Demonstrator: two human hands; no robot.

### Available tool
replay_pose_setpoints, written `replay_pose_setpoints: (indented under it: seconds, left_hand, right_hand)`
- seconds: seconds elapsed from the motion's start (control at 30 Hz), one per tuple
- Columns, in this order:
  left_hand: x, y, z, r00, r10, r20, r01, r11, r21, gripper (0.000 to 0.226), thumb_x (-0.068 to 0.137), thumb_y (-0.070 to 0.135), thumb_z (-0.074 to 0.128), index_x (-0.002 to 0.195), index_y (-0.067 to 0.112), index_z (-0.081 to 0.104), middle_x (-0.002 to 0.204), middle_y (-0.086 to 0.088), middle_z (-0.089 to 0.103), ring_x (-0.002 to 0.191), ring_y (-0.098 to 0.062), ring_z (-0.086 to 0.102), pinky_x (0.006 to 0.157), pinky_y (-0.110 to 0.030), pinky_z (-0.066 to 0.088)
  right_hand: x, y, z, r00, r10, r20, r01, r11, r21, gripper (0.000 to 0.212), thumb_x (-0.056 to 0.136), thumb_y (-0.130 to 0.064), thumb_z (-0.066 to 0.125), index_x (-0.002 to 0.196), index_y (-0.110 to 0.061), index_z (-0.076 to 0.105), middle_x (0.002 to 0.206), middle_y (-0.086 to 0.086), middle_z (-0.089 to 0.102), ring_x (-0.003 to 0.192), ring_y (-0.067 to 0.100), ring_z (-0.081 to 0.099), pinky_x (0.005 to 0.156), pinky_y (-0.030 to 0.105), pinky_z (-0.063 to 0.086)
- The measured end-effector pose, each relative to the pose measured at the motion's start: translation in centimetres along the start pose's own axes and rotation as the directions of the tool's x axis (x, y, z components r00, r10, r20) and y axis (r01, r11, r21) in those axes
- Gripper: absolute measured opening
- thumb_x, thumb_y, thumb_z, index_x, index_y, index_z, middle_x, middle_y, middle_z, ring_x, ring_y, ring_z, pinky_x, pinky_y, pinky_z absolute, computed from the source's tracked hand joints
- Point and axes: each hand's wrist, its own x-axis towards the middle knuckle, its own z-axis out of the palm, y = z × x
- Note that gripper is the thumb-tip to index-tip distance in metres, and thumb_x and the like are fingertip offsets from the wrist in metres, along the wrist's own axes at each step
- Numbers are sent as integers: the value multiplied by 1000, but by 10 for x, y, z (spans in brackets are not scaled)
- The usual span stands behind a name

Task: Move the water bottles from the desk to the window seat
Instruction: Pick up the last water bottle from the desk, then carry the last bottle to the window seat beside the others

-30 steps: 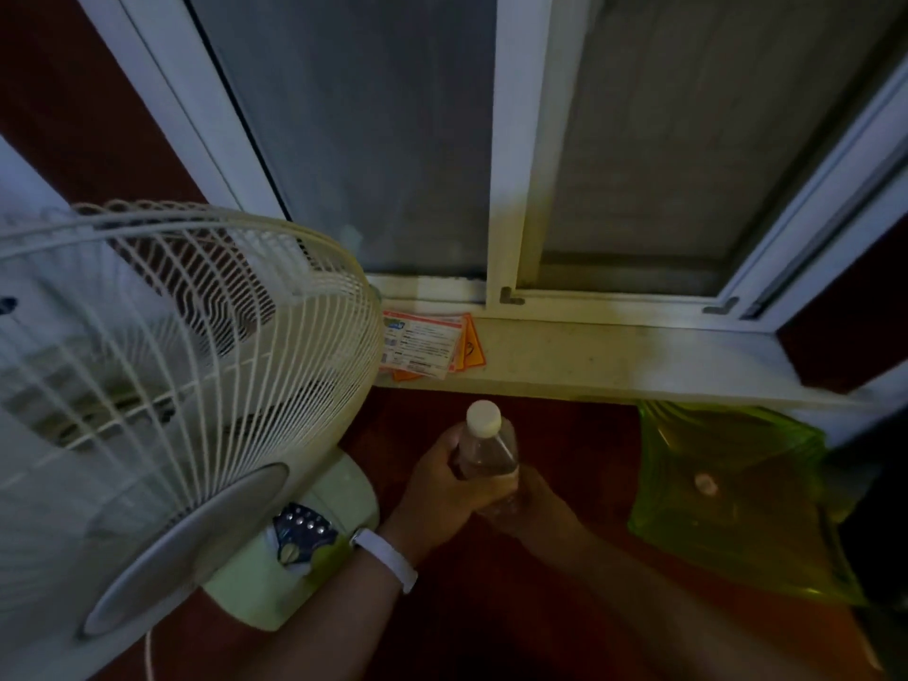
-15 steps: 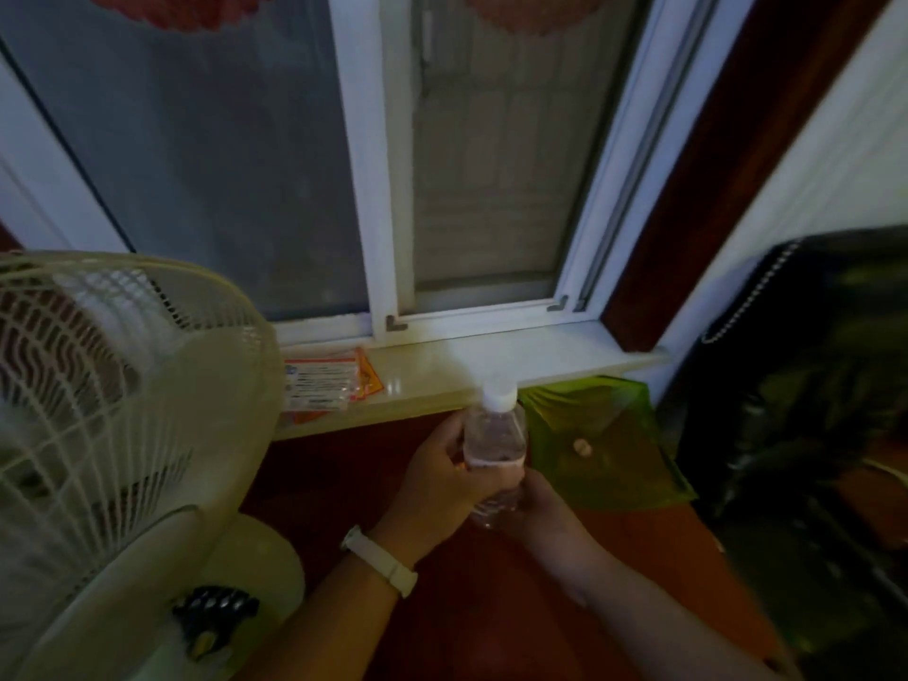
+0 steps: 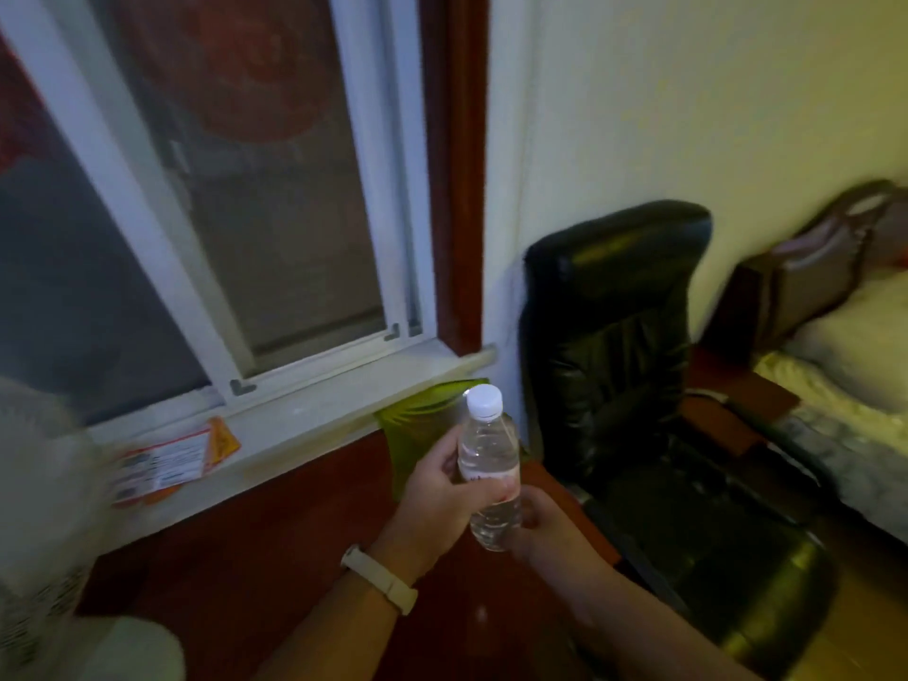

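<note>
Two hands held one water bottle (image 3: 489,464) upright at lower centre: left hand (image 3: 437,503) wrapped its middle, steadying. Right hand (image 3: 545,528) cupped its base, fingers (image 3: 533,508) clamped, bearing weight.

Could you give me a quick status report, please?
Left hand and right hand gripping water bottle. Capped, upright, not yet on sill. Sill clear ahead.

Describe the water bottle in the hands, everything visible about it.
The water bottle is small, of clear plastic, with a white screw cap on and a pale label band around its middle. It looks filled with clear liquid. It is held nearly upright in the air, below the window sill. The left hand wraps its middle; the right hand holds its base.
</note>
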Motion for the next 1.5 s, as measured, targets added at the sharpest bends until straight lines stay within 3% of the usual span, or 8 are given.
replay_pose_setpoints:
  seconds: [0.1,0.27,0.47,0.73,0.9,1.07,1.2,1.5]
  left_hand:
    - [-5,1,60,996,-7,89,4,1000,31,64,68,1,86,123,25,65,108,2,76,102,-15,71,81,-26,56]
    - [-16,6,164,964,6,266,-19,999,45,51,74,1,82,114,31,69,106,0,76,101,-16,71,84,-30,55]
    - [-28,8,279,865,-5,501,-35,997,71,51,79,9,80,121,33,65,112,6,74,106,-12,69,93,-35,55]
    - [-42,2,415,675,-44,737,-4,998,63,56,69,25,86,120,34,66,113,3,74,108,-17,69,96,-43,55]
    - [-44,-2,496,522,-55,851,22,998,51,54,66,27,86,117,26,67,111,-5,74,107,-27,69,94,-48,56]
    - [-37,-12,578,390,-50,919,29,999,43,43,72,17,83,112,24,69,108,-8,74,103,-28,70,86,-41,58]
    - [-18,-21,644,309,-52,949,33,998,44,48,72,18,86,115,28,68,109,1,75,102,-17,71,79,-26,58]
    - [30,-21,799,154,-29,988,-12,999,32,57,67,33,87,120,34,67,114,4,74,108,-18,69,91,-41,57]
  right_hand:
    - [-34,12,-50,998,26,-63,-22,998,64,58,69,-24,82,119,-30,56,107,2,70,96,17,69,79,29,52]
    - [-89,39,-141,978,89,-186,-62,987,150,78,53,-34,87,123,-35,52,116,2,67,103,21,68,95,44,53]
    - [-157,75,-229,922,133,-365,-37,965,258,61,67,-15,81,119,-31,54,112,3,69,100,21,69,93,43,54]
    - [-233,116,-312,760,177,-625,73,933,353,72,51,-19,78,120,-22,57,109,5,70,98,21,70,81,35,54]
    - [-270,134,-355,630,190,-753,170,912,372,68,50,-19,75,116,-23,58,107,0,68,90,12,66,64,18,47]
    - [-283,167,-417,530,271,-804,163,897,410,73,52,-23,79,122,-25,57,113,2,70,99,18,69,71,25,49]
    - [-282,178,-472,460,311,-832,180,884,431,69,48,-29,80,114,-27,60,111,5,70,100,22,68,80,34,52]
    - [-279,182,-601,288,356,-889,219,879,423,78,34,-34,75,109,-20,59,106,11,69,82,14,66,63,21,48]
